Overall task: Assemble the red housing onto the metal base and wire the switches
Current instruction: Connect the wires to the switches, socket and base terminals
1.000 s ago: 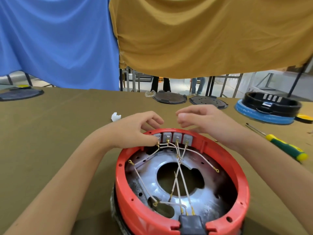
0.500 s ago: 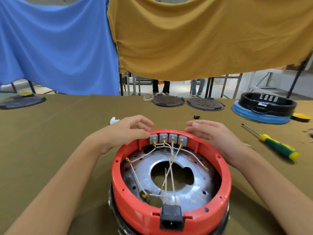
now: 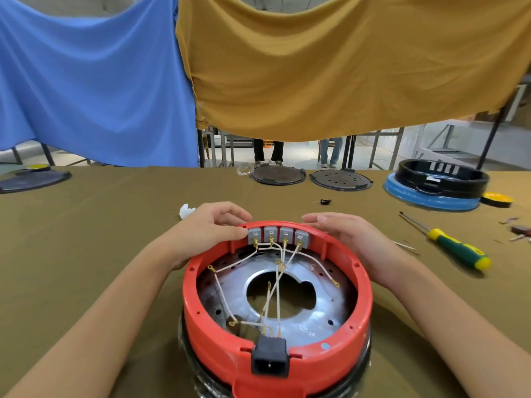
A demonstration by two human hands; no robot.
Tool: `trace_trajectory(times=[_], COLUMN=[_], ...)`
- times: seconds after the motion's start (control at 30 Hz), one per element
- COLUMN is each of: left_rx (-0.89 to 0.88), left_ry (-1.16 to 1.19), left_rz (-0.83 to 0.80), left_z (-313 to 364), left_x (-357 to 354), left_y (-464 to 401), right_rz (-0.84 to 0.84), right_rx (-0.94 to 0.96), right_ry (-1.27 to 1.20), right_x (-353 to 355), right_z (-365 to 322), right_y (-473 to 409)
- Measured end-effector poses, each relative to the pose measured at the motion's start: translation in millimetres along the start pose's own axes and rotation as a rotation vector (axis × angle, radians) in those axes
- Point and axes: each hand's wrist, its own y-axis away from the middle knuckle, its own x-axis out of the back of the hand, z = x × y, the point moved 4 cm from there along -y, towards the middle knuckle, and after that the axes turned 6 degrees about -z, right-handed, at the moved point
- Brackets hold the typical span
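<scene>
Head view: you look down on the red housing (image 3: 362, 285), seated on the metal base (image 3: 313, 323) at the near edge of the olive-covered table (image 3: 86, 239).
Near edge: the black power socket (image 3: 269, 359) sits in the housing's nearest wall, facing you.
Wiring: white wires (image 3: 275, 282) cross over the base's centre hole and run up to four grey switches (image 3: 278, 234) in a row on the far wall.
Your left hand (image 3: 207, 228): curled over the far-left rim, thumb tip against the leftmost switch, gripping the rim there.
Your right hand (image 3: 353, 239): laid on the far-right rim with fingers nearly straight, holding nothing.
Room left: bare cloth lies open beside your left forearm; a white scrap (image 3: 186, 211) sits just beyond your left hand.
Room right: a green-and-yellow screwdriver (image 3: 451, 247) lies near your right wrist, apart from it.
Farther: a small black part (image 3: 325, 201), then two dark round plates (image 3: 310, 176); a black housing on a blue base (image 3: 434, 186) at far right.
Far edge: blue and mustard cloths (image 3: 258, 67) hang across it.
</scene>
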Motion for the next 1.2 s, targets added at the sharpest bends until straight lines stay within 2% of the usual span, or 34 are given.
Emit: trace_trajectory(times=[0.1,0.2,0.33,0.43,0.5,0.57,0.6,0.7,0.77,0.83,0.9,1.07,1.2], left_rx=[-0.015,-0.027,0.040,0.037,0.031,0.019,0.014,0.007,0.006,0.009,0.012,0.019,0.012], left_ry=[0.008,0.048,0.142,0.095,0.082,0.086,0.094,0.093,0.089,0.098,0.093,0.093,0.075], left_rz=[0.078,0.180,0.037,0.062,0.100,0.129,0.141,0.165,0.171,0.170,0.170,0.160,0.164], left_z=[-3,-6,-9,-8,-7,-6,-6,-6,-6,-5,-5,-4,-2], left_x=[1,4,-1,-3,-4,-4,-4,-5,-6,-6,-6,-8,-8], left_y=[-3,-5,-6,-6,-6,-5,-5,-5,-5,-6,-6,-5,-4], right_rz=[0.141,0.358,0.605,0.722,0.761,0.806,0.834,0.882,0.799,0.653,0.596,0.622,0.702], right_rx=[0.078,0.191,0.228,0.215,0.196,0.165,0.145,0.095,-0.049,-0.269,-0.349,-0.265,-0.016], right_ry=[-0.090,-0.246,-0.535,-0.706,-0.705,-0.511,-0.321,0.496,0.962,1.195,1.230,1.177,1.034], right_x=[17,38,66,79,83,84,84,80,79,79,79,80,79], right_z=[-3,-9,-6,-1,1,3,2,-3,1,14,22,25,19], right_y=[-3,1,11,16,16,14,13,9,2,-6,-11,-16,-18])
